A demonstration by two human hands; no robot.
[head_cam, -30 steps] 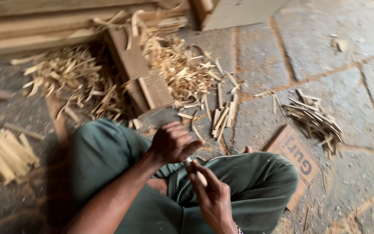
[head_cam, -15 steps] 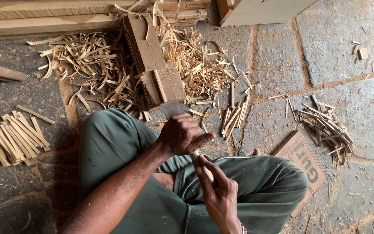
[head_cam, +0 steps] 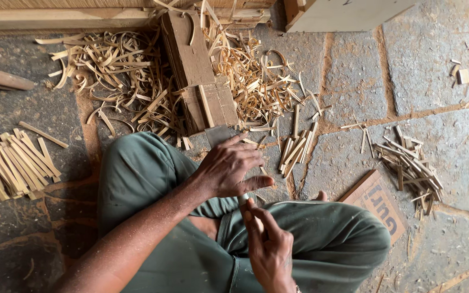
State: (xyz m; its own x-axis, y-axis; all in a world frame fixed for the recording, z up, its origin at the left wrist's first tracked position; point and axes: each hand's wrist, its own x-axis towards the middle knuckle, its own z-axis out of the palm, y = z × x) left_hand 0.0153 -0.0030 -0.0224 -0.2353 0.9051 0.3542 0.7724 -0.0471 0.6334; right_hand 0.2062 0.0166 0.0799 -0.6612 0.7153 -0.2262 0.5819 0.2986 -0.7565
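A stone floor (head_cam: 354,81) is seen from above, with a seated person's legs in green trousers (head_cam: 321,244) crossed at the bottom of the view. The left hand (head_cam: 229,168) is curled over the knee, its fingers bent and its thumb stretched toward the right hand (head_cam: 270,247), which is raised just below it with fingers pinched together. A small pale sliver (head_cam: 243,199) is glimpsed between the two hands, touched by the left thumb and the right fingertips; how firmly it is gripped cannot be told, since most of it is hidden. A flat grey blade (head_cam: 218,134) is seen just beyond the left knuckles, lying against the end of a worn wooden block (head_cam: 196,70). The block is surrounded on both sides by curled pale shavings (head_cam: 120,70). A neat bundle of split sticks (head_cam: 14,163) is laid well to the left, a few loose sticks (head_cam: 294,149) are scattered just right of the left hand, and another heap of thin sticks (head_cam: 411,165) is piled farther right. A piece of brown cardboard (head_cam: 378,203) is lying beside the right knee.
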